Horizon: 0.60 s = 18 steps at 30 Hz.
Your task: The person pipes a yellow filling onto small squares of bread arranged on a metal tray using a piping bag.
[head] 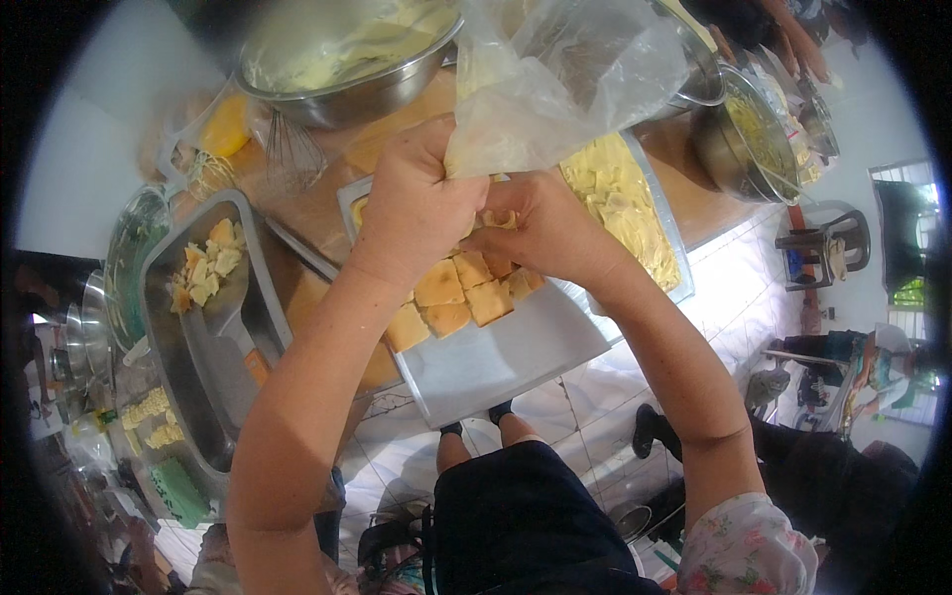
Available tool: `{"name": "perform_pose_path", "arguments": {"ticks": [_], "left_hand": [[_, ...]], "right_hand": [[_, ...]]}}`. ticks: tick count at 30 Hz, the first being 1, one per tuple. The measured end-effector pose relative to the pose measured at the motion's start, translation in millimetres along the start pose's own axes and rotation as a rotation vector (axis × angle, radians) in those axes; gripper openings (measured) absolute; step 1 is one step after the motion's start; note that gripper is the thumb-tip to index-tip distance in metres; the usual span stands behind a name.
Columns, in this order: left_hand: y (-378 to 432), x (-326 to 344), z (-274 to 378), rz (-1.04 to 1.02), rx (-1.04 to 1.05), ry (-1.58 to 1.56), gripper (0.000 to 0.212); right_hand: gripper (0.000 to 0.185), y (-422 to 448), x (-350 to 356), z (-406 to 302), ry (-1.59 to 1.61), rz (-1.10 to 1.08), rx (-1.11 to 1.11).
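Observation:
My left hand (420, 197) is closed on the gathered lower end of a clear plastic bag (550, 89), which spreads up and to the right. Pressed against it, my right hand (532, 216) pinches a small pale, curled piece (498, 218) between thumb and fingers; what it is made of is unclear. Below both hands, golden-brown cake squares (448, 290) lie in rows on a metal baking sheet (513, 357). The far part of that sheet is hidden by my hands. To the right, a second tray holds a slab (625, 208) coated in yellow cream.
A steel bowl of pale cream (349, 52) stands at the back, beside a wire whisk (292, 152). On the left, a deep metal pan (216, 401) holds cake scraps (208, 264). Another steel bowl (744, 141) sits at right. Other people are around the room.

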State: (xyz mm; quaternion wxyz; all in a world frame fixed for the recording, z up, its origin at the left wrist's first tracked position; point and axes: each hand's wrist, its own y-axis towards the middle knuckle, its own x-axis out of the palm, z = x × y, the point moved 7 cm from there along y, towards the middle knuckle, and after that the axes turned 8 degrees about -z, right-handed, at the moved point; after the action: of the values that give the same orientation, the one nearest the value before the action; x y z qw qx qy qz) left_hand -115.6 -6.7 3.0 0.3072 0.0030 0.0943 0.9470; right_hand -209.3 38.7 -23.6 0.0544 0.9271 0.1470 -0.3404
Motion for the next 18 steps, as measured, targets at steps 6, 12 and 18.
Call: {"name": "perform_pose_path", "arguments": {"ticks": [6,12,18], "left_hand": [[3.7,2.9,-3.3,-0.009,0.007,0.001,0.02],[6.2,7.0,-2.8,-0.034,0.003,0.014,0.009],[9.7,11.1,-3.5,-0.057,-0.011,0.003,0.016]], "right_hand": [[0.023,-0.3,-0.6,5.4,-0.002,-0.004,0.008],[0.024,-2.6,-4.8,8.8,0.015,0.013,0.006],[0.024,-3.8,-9.4,10.4,-0.008,0.01,0.018]]}}
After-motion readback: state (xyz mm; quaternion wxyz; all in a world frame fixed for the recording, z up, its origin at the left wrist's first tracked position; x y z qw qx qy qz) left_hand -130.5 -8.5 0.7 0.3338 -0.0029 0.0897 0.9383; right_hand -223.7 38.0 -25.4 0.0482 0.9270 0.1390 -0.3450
